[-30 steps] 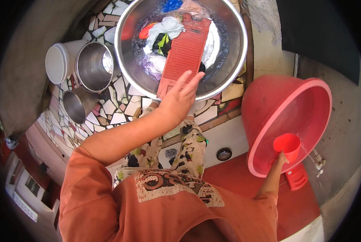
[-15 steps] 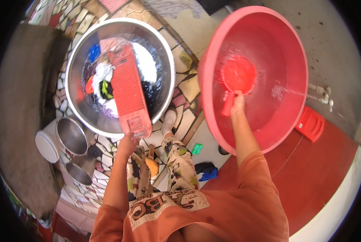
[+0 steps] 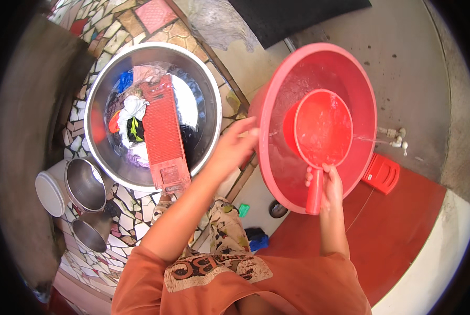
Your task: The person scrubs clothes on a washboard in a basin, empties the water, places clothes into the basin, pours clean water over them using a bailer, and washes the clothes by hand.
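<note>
My right hand (image 3: 329,189) is closed round the handle of a red water dipper (image 3: 324,126), which is held up over the large pink tub (image 3: 269,105) with water in its bowl. My left hand (image 3: 237,142) reaches across toward the tub's left rim, fingers apart and slightly blurred, holding nothing. To the left stands a wide metal basin (image 3: 101,94) of water. A red washboard (image 3: 164,121) leans in it, its lower end over the near rim. Wet clothes (image 3: 132,118) in white, blue, black and other colours lie beside the board.
Water streams into the tub from a wall tap (image 3: 400,140) on the right. A red plastic stool (image 3: 382,173) stands below the tap. Metal pots (image 3: 85,184) and a white bucket (image 3: 50,194) are at the left. A green soap-like block (image 3: 244,210) lies near my feet.
My left hand has let go of the washboard's lower end and moved right to the tub. My right hand has raised the dipper out of the tub's water.
</note>
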The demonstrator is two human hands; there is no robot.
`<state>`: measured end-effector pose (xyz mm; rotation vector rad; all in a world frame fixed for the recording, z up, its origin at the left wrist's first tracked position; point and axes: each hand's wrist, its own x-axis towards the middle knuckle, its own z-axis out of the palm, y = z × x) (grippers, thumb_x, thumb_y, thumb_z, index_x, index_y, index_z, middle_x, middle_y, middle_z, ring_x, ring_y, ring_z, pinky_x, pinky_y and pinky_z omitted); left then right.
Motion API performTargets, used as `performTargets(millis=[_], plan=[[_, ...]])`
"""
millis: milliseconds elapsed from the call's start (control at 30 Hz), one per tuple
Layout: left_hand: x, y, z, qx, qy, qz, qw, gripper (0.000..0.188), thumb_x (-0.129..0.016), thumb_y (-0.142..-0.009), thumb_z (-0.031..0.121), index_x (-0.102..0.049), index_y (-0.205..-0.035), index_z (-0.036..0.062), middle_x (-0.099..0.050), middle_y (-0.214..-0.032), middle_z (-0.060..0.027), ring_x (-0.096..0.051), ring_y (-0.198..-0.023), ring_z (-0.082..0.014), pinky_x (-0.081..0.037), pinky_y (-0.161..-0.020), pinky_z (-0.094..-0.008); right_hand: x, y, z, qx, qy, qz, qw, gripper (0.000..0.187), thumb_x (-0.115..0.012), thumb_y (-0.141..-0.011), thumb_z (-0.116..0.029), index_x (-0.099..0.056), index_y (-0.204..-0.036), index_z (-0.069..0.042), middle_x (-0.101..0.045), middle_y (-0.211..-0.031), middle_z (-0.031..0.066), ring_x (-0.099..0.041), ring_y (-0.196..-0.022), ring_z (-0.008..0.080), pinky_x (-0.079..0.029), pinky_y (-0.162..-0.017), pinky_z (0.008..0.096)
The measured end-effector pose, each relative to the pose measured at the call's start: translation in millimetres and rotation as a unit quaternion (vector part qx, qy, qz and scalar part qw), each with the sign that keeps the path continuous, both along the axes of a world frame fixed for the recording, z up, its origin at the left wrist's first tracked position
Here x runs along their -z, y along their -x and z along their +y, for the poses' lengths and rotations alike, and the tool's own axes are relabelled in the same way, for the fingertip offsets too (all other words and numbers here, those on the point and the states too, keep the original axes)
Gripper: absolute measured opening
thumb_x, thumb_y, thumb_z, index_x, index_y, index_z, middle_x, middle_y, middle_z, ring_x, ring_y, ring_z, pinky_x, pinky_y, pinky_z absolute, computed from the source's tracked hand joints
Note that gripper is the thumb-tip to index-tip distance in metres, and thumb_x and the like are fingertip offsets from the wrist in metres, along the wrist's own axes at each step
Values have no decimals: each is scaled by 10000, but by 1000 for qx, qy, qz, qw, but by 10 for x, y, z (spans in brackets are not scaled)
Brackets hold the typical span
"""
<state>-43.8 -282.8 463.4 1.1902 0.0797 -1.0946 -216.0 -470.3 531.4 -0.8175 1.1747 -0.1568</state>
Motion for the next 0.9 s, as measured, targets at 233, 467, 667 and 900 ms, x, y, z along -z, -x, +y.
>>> performTargets(millis=[233,467,667,900], plan=[[-28,107,-122,-167,131,-71,975,809,-639,-813,240,-163,-1431,27,-378,-1362,-209,-342,-1289,-265,-295,-1052,-337,-401,-679,759,-108,16,6,994,229,-488,-874,-125,-488,-1022,50,-588,-803,165,-575,-624,207,-507,-532,292],[407,-253,1052,-304,83,105,943,570,-470,-767,73,-314,-1315,82,-532,-1107,-102,-564,-957,-209,-507,-783,-343,0,-1432,1693,-274,7,25,961,276,-475,-892,-71,-429,-1152,9,-586,-865,149,-596,-689,187,-514,-573,282],[827,-432,1823,-365,41,273,889,398,-446,-763,126,-474,-1149,37,-564,-1054,-159,-600,-885,-304,-535,-726,-468,424,-1916,2399,-332,-60,34,941,417,-474,-862,-6,-341,-1256,-34,-566,-992,170,-607,-773,214,-540,-610,300],[1133,-502,2328,-356,213,376,828,385,-424,-770,162,-499,-1098,-24,-596,-1004,-194,-600,-871,-327,-526,-730,-456,358,-2206,3197,-331,9,55,942,753,-470,-891,-62,22,-1458,-122,-514,-1144,194,-605,-852,234,-536,-648,330]])
